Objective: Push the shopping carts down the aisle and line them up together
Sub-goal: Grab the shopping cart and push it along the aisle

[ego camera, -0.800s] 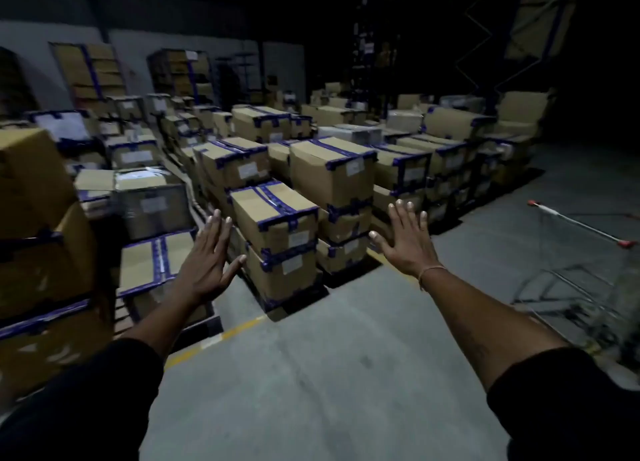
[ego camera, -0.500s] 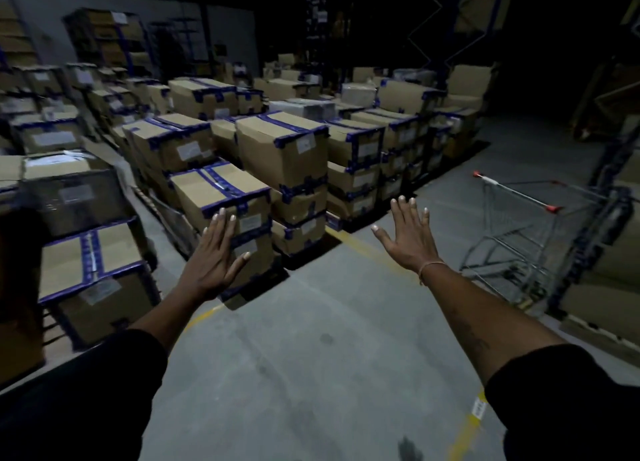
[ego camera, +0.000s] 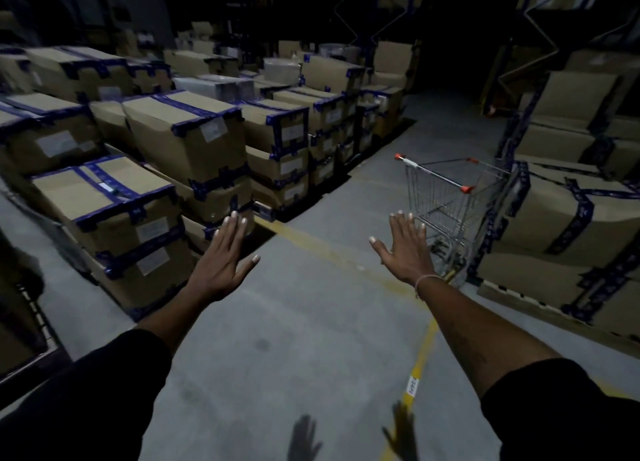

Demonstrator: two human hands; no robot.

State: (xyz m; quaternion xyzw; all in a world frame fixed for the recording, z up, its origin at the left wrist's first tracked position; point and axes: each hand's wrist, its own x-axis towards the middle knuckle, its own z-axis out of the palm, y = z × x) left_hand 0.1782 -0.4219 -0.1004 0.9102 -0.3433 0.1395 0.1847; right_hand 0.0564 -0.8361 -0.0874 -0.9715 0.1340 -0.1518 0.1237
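Observation:
One wire shopping cart (ego camera: 446, 197) with a red-tipped handle stands on the grey floor ahead and to the right, close beside a blue rack post. Both my arms reach forward with fingers straight and spread. My left hand (ego camera: 221, 256) hovers over the floor in front of the stacked boxes. My right hand (ego camera: 405, 246) hovers just left of the cart and nearer to me, touching nothing. Neither hand holds anything.
Pallets of brown cardboard boxes (ego camera: 187, 142) with blue tape fill the left and middle. Blue racking (ego camera: 498, 218) with large boxes (ego camera: 568, 218) lines the right. A yellow floor line (ego camera: 420, 353) runs along the aisle. The aisle stretches on into the dark.
The view has swung to the right, so the cart has moved from the right edge toward the middle and looks nearer. Both hands stay outstretched and spread.

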